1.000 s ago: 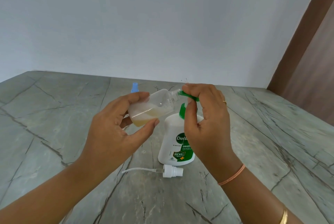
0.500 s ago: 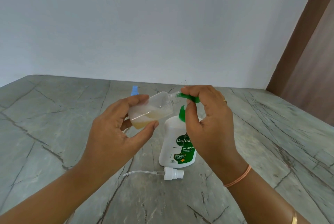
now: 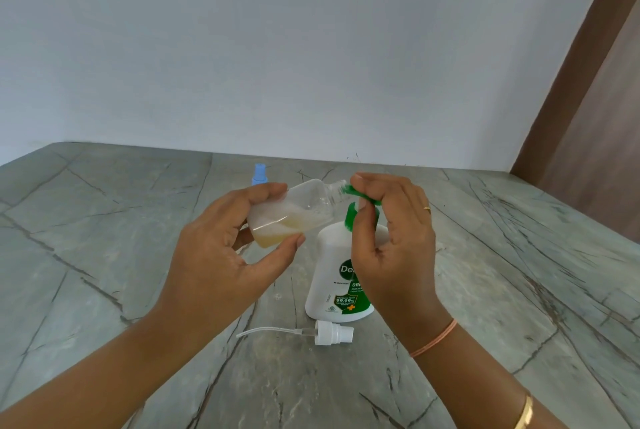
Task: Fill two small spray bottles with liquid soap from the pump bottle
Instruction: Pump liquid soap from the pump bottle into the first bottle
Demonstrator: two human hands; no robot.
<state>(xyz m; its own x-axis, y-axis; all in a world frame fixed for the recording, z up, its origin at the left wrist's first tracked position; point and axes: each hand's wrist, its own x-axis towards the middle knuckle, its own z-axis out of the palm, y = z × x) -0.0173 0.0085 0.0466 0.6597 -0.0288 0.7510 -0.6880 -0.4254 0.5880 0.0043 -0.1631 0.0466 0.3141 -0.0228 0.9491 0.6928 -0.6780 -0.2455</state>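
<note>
Table (image 3: 104, 255): nothing on it has moved vs half a sec ago; the whole scene just sits a touch differently in view, so prob. a small head tilt.

Pump bottle (image 3: 332, 255): upright on the table, same spot. Its green pump head (image 3: 349, 192) looks slightly lower against the body than before, so I read this as a press in progress.

R hand (image 3: 394, 248): curled over the pump head, fingers on top, thumb tucked under near the collar. Grip unchanged.

L hand (image 3: 221, 266): wrapped round the small bottle (image 3: 294, 210), thumb below, fingers above. It holds the bottle tilted in the air, open neck up against the pump spout, same as before.

Soap (image 3: 277, 236): yellowish pool in the low corner of the small bottle, w/ a pale foamy streak running down from the neck. The streak looks clearer now, so prob. a fresh squirt went in. For the task: bottle no. 1 is filling but looks under half full, so more presses are needed.

Spray cap (image 3: 334, 332): lies on its side w/ tube, just in front of the pump bottle, untouched.

Blue top (image 3: 259, 174): peeks up behind the L hand; likely bottle no. 2, body hidden, so its fill can't be told.

Vs 1 sec ago: same grips, same tilt, same layout. The soap pool looks marginally bigger, but it's too close to call.
</note>
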